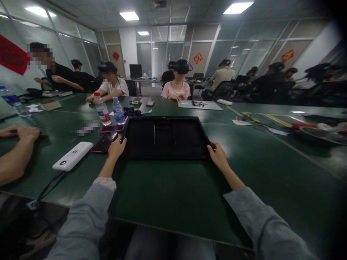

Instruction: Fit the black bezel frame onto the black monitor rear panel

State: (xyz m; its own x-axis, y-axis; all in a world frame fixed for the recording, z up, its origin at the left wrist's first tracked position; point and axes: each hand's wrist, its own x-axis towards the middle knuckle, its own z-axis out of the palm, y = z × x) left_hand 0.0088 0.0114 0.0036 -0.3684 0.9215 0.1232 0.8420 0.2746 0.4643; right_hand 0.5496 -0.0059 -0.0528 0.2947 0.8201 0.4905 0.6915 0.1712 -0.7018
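Note:
A black rectangular tray [141, 139] with a raised rim is at the middle of the green table [173, 191]. Two thin pale upright lines and a dark bar show in its inside; what they are I cannot make out. My left hand [117, 147] is closed on the tray's left side, thumb on the rim. On the opposite side, my right hand [218, 155] grips the right edge the same way. Just left of my left hand lie a red-edged phone [104, 142] and a second phone [113, 128] behind it.
A white power bank [72, 156] with a black cable lies at left, near another person's arm [20, 155]. Two water bottles [102, 110] [118, 111] stand behind the phones. Coloured cables [260, 121] and a round pan-like item [322, 135] are at right. Several people sit around.

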